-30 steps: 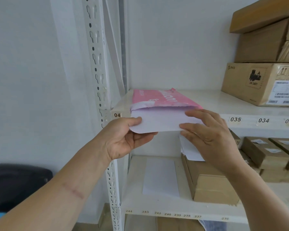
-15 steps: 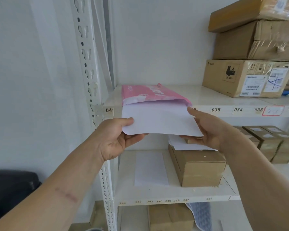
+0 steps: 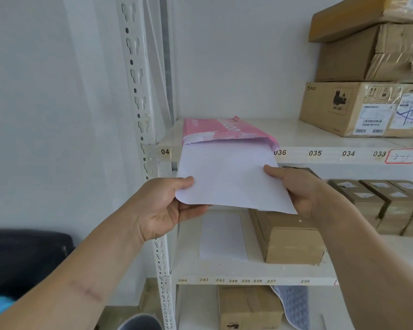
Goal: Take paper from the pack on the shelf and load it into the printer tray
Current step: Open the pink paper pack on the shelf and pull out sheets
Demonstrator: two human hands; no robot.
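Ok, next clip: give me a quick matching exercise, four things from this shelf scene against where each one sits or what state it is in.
Things:
1. pink paper pack
2. white sheets
3. labelled carton
4. long brown box

Places or states:
A. on the lower shelf, beside a loose sheet
B. held by both hands, partly pulled out
C. lying open-ended on the upper shelf
D. bottom of the stack at upper right

Pairs: 1-C, 2-B, 3-D, 4-A

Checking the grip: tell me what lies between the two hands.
Head view: only the white paper, half out of the pink pack, spans left hand to right hand.
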